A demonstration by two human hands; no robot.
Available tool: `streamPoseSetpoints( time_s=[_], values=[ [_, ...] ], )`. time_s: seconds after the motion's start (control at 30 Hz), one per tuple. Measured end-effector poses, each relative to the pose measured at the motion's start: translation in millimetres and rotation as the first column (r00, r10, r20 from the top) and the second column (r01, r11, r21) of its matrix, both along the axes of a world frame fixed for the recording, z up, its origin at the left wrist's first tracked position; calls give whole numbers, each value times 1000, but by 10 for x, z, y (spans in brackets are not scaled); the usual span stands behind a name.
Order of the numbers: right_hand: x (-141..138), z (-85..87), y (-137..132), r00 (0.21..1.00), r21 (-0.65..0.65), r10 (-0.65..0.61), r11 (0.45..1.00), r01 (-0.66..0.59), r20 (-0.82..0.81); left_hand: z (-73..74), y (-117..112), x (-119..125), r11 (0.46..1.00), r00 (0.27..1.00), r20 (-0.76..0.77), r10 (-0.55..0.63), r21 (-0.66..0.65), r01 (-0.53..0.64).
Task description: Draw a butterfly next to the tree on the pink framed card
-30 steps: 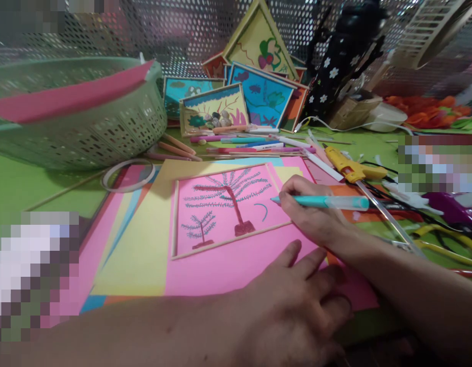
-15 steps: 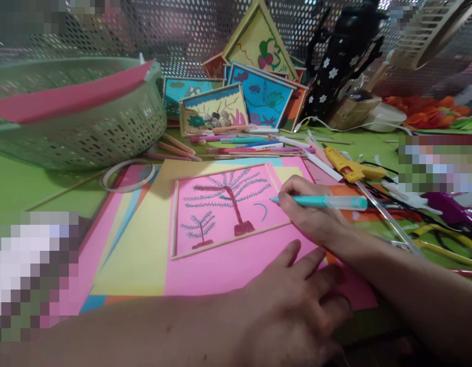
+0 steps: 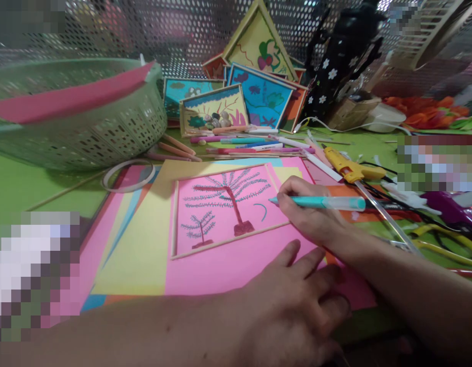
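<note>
A pink paper sheet lies in front of me on a stack of coloured sheets. Thin wooden sticks frame a drawing of two trees and a small teal arc on it. My right hand grips a teal marker, its tip just right of the arc, near the frame's right stick. My left hand rests flat on the pink sheet's lower right part, fingers stretched out and holding nothing.
A green perforated basket with a pink sheet stands at the left. Framed paper pictures lean at the back, with several markers before them. A yellow glue gun, purple scissors and a tape ring lie around.
My right hand and the marker have crept slightly left, toward the arc. The left hand has stayed put.
</note>
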State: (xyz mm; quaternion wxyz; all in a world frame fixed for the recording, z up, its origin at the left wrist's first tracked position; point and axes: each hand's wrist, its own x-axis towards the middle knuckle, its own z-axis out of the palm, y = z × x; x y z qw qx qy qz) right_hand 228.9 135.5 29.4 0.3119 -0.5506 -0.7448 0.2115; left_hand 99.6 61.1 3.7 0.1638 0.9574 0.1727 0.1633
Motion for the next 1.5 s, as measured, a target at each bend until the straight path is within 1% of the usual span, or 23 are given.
streamPoseSetpoints(
  time_s=[0.27, 0.6, 0.8, 0.93, 1.2, 1.5],
  values=[
    [3, -5, -7, 1000, -30, 13, 999, -13, 7, 5, 2, -2, 1000, 1000, 14, 3, -1, -3],
    [31, -52, 2, 998, -54, 23, 998, -19, 63, 10, -1, -6, 1000, 1000, 13, 1, 17, -2],
    [27, -46, -8, 997, -42, 22, 999, -19, 68, 40, 6, -7, 1000, 1000, -12, -3, -12, 3],
    [20, -38, -17, 998, -45, 15, 999, -12, 64, 37, 8, -8, 1000, 1000, -2, -10, -5, 10],
    [16, -25, -19, 997, -45, 48, 998, -45, 65, 8, 1, 10, 1000, 1000, 10, -4, 1, 4],
    [23, -22, -26, 995, -35, 72, 997, -69, 76, 30, 14, 9, 1000, 1000, -10, -19, -7, 18]
  ],
)
